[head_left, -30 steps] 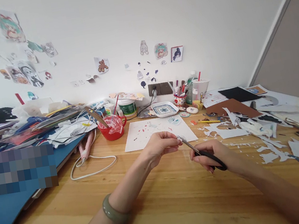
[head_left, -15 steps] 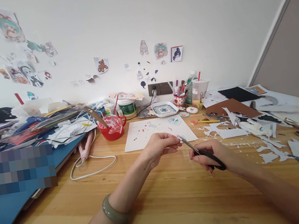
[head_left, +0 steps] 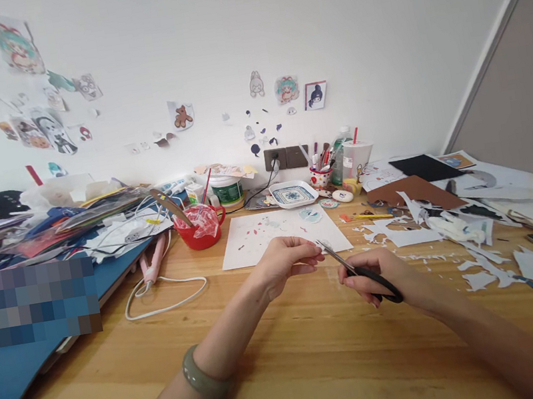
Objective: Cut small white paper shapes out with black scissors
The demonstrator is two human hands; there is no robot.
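My right hand (head_left: 372, 277) is closed around the black handles of a pair of scissors (head_left: 340, 258), whose blades point up and left. Pinched at the fingertips of my left hand (head_left: 290, 260) is a small white paper piece (head_left: 323, 246), mostly covered by the fingers and the blades. The scissor tips meet that piece. Behind my hands lies a white sheet (head_left: 244, 247) with small coloured cut-outs on it, and a round pale-blue cut-out (head_left: 310, 215) rests near its right end.
A red cup (head_left: 204, 235) with a stick in it stands left of the sheet. White paper scraps (head_left: 490, 268) spread over the right side. A patterned dish (head_left: 293, 194) and a pen cup (head_left: 322, 177) stand by the wall. A white cord (head_left: 173, 311) loops at left.
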